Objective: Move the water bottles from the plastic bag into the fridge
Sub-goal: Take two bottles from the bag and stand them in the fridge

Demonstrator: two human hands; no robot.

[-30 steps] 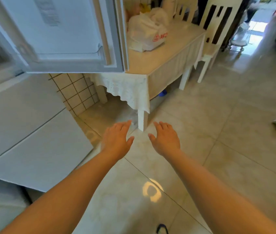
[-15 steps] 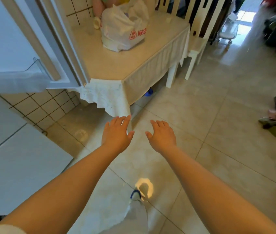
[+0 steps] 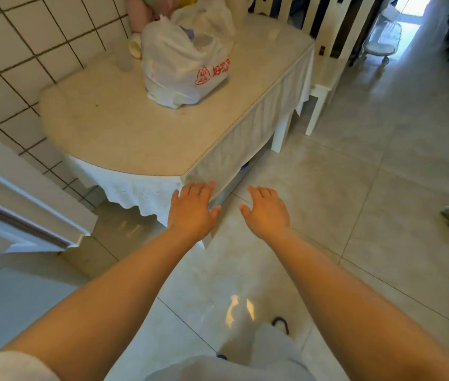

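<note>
Both the left hand point(image 3: 191, 213) and right hand point(image 3: 266, 213) hover empty, plastic bag point(image 3: 182, 64) on table point(image 3: 113, 133).

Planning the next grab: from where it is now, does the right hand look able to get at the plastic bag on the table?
Probably not yet. The right hand is open and hangs over the floor short of the table; the plastic bag sits toward its far side. Nothing blocks the way, though.

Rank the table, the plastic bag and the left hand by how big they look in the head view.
1. Table, largest by far.
2. Plastic bag.
3. Left hand, smallest. It is much nearer the camera than the bag, so it looks larger than it really is, and the true gap is wider.
</note>
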